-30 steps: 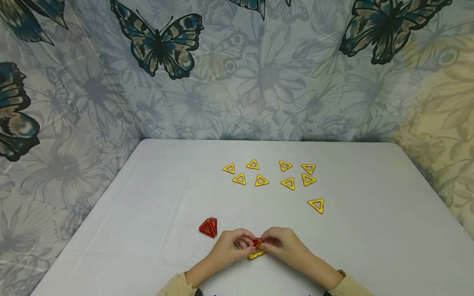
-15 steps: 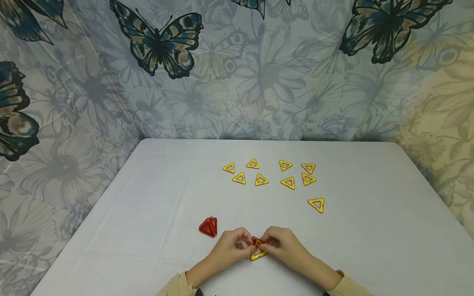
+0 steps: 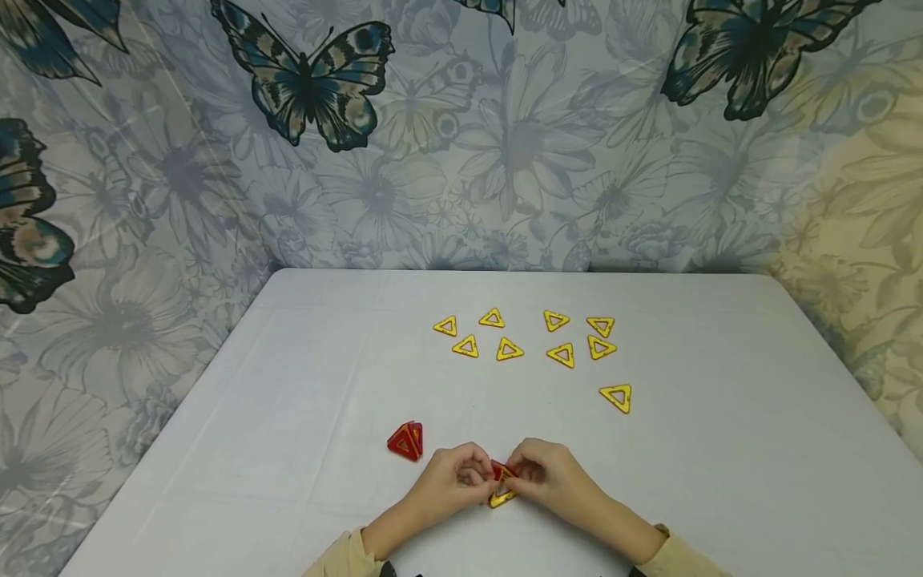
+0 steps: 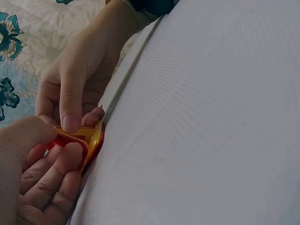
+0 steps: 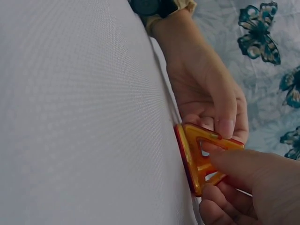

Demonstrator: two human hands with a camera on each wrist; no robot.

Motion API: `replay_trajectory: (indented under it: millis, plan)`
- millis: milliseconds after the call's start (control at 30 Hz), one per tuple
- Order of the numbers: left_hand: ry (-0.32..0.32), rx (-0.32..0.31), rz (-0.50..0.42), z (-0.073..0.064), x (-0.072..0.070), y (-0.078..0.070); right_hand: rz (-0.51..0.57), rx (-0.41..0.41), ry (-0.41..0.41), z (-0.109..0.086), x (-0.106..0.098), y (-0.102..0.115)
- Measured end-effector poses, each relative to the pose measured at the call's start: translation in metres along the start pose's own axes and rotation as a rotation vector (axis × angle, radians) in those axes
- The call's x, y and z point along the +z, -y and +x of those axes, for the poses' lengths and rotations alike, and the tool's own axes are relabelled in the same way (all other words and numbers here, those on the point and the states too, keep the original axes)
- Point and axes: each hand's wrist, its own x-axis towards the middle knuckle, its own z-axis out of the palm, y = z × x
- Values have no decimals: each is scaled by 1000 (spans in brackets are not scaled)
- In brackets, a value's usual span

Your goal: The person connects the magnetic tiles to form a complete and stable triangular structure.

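Near the front of the table, my left hand (image 3: 457, 474) and right hand (image 3: 548, 474) meet over a small group of triangular tiles. A yellow tile (image 3: 501, 501) faces me, and a bit of red tile (image 3: 497, 466) shows behind it. Both hands pinch the joined tiles between thumb and fingers. In the right wrist view the orange-yellow triangle tile (image 5: 189, 157) leans against others at an angle, its base by the tabletop. Fingers hide much of the group, so its full shape cannot be told. Left of my hands sits a red pyramid of triangle tiles (image 3: 405, 442).
Several flat yellow triangle tiles (image 3: 509, 350) lie in two clusters toward the back of the white table (image 3: 303, 361). A single yellow triangle (image 3: 618, 398) lies apart at the right. Butterfly-patterned cloth (image 3: 433, 200) hangs behind the table.
The yellow tile between my hands has turned slightly and shifted a little right, with more red showing behind it. Both hands keep their pinch and barely move.
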Motion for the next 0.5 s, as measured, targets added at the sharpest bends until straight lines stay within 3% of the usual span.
replay_trajectory:
  millis: [167, 333, 500]
  plan:
    - [-41, 39, 73, 1, -1, -2, -39, -35, 27, 0, -1, 0]
    - [-93, 121, 158, 2, -1, -1, -57, -29, 73, 0, -1, 0]
    - [-114, 208, 209, 2, 0, 19, -67, -27, 96, 1, -2, 1]
